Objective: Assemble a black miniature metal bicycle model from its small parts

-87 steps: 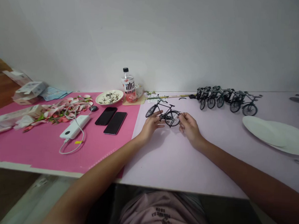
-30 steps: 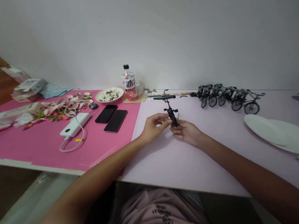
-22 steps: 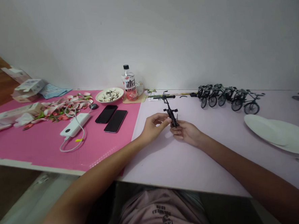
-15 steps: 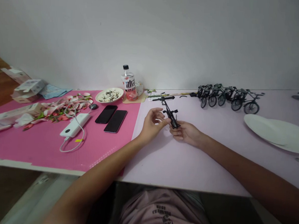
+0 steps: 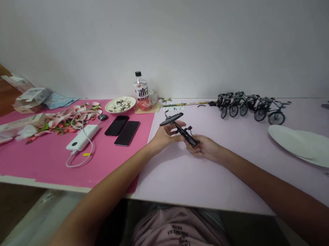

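Note:
A small black model bicycle (image 5: 180, 129) is held tilted above the pale table (image 5: 206, 173), seen nearly edge-on with one wheel pointing up and to the left. My left hand (image 5: 163, 135) has its fingers closed on the bicycle's front part near that wheel. My right hand (image 5: 203, 147) grips the rear end from below. A row of several finished model bicycles (image 5: 249, 107) stands at the back right by the wall.
A pink mat (image 5: 53, 157) covers the table's left part, with two dark phones (image 5: 122, 129), a white power bank (image 5: 81, 139) with cable, pink flowers (image 5: 64, 118) and boxes (image 5: 34, 96). A bowl (image 5: 120, 105) and bottle (image 5: 141, 91) stand by the wall. White plates (image 5: 305, 146) lie at right.
The bicycle stood upright on the table between both hands; it has since been lifted, turned edge-on and tipped toward the left. My left hand briefly opened, then closed on the front part.

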`<state>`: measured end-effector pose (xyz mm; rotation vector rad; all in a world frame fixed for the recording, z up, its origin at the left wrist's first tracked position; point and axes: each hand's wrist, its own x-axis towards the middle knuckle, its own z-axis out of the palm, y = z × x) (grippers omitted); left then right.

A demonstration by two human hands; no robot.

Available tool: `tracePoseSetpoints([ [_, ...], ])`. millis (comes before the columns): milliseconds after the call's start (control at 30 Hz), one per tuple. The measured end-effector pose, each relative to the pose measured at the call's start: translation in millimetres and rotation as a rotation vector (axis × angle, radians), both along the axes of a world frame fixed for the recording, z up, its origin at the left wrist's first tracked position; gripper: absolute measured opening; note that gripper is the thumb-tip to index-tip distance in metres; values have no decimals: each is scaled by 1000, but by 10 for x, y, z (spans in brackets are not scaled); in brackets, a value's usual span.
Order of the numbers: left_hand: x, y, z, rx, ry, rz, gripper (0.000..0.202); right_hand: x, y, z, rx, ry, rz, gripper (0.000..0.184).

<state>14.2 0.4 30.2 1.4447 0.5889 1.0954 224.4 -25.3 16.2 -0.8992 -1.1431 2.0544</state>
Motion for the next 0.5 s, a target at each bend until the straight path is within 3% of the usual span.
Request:
tracePoseSetpoints([
  [500,-28,-24,3,-208,-133,-215,76,-28,-48,-67,147,37,-31,32],
])
